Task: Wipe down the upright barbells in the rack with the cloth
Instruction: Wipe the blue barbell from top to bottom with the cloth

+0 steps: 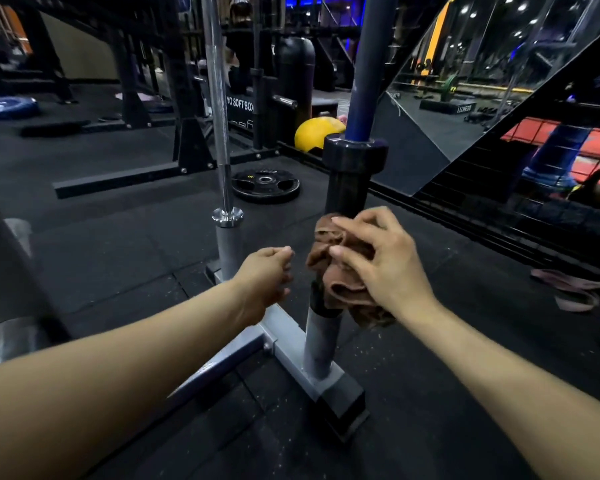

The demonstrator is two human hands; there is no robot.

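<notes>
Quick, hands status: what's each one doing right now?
Left hand: fingers loosely curled, holding nothing, beside the blue barbell.
Right hand: pressing the brown cloth around the barbell's sleeve.

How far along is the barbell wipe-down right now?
Nothing shows as finished. In hand: the right hand presses the brown cloth around the lower sleeve of the blue barbell; the left hand holds nothing. Left: the chrome barbell beside it, untouched by the cloth.
</notes>
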